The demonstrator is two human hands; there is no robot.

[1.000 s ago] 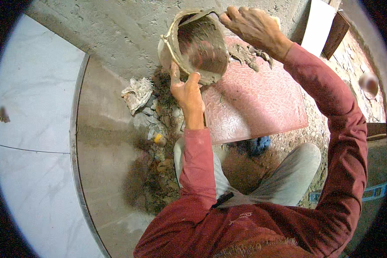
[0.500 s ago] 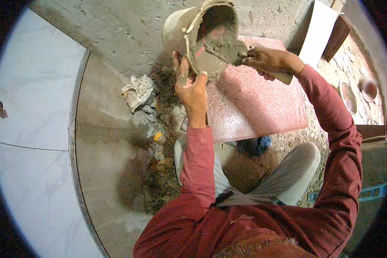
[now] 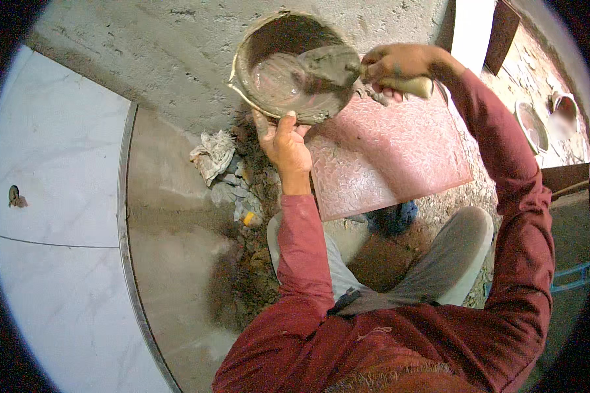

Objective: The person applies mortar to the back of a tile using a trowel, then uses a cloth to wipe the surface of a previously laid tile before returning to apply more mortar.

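Observation:
My left hand [image 3: 283,141] grips a grey, mortar-coated bucket [image 3: 249,78] by its lower rim, tipped so that the wet mortar inside shows. My right hand [image 3: 400,69] is closed on the pale handle of a trowel [image 3: 328,65], whose mortar-covered blade lies inside the bucket's mouth. Under both, a pink textured tile [image 3: 387,157] lies with some lumps of mortar [image 3: 377,97] near its far edge.
A rough cement wall [image 3: 144,59] stands ahead. White marbled tiles [image 3: 52,164] lie left; a crumpled sack [image 3: 210,157] and rubble are beside the pink tile. At right are boards [image 3: 472,26], containers [image 3: 531,128] and a blue level [image 3: 570,278]. My bent legs [image 3: 452,255] are below.
My right hand has come down from the bucket's rim with the trowel, whose blade is now in the mouth. The bucket rose briefly, then came lower and turned its opening more upward.

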